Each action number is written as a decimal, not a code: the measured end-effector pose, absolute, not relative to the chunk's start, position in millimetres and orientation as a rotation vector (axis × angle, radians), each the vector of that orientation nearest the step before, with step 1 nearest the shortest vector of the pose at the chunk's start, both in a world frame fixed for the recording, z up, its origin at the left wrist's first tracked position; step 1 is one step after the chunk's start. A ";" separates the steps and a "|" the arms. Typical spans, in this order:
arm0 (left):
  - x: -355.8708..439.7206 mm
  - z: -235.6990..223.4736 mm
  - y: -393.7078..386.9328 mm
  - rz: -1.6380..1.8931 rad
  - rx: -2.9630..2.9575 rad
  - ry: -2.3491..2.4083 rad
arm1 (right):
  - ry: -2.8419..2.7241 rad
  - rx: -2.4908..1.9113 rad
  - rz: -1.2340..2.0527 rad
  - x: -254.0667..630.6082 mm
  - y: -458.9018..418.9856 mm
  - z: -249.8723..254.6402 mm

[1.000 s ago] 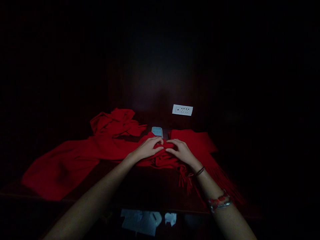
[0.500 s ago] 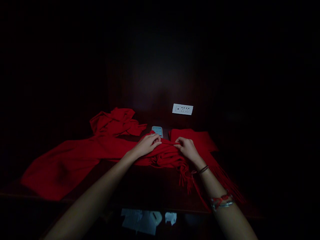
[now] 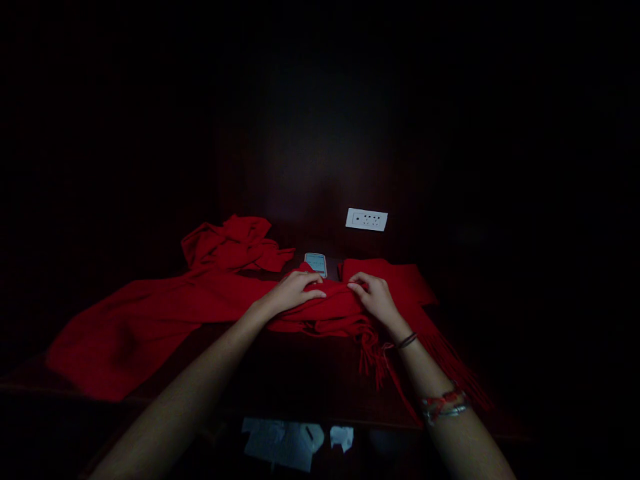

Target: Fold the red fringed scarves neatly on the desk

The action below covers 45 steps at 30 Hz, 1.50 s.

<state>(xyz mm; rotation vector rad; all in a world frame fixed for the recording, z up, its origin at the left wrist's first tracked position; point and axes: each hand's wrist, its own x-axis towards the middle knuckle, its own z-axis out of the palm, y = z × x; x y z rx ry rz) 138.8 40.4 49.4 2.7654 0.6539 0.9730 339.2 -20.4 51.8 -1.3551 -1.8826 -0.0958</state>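
A red fringed scarf lies bunched across the dark tabletop, its tassels hanging toward the front edge. My left hand rests on the cloth with thumb and fingers apart. Between the thumb and fingers of my right hand, the scarf's upper edge is pinched. A long stretch of red cloth spreads flat to the left; where it joins the scarf under my left hand is hidden. Just behind my hands lies a phone with a lit screen.
A crumpled red cloth sits at the back left. Behind my right hand is a folded red scarf with long fringe. A white socket panel is on the dark back wall. Pale papers show below the table edge.
My left thumb and fingers have parted from the scarf's edge. The cloth between my hands looks flatter and less rolled, while my right hand keeps its pinch nearly in place.
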 end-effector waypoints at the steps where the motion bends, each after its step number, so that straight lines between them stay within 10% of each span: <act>1: 137.1 49.6 41.5 0.971 2.767 0.687 | -1.845 -1.411 -0.112 343.9 -19.6 52.0; 45: 139.7 50.0 37.3 1.142 2.816 0.652 | -2.080 -1.346 -0.327 330.5 -20.0 49.9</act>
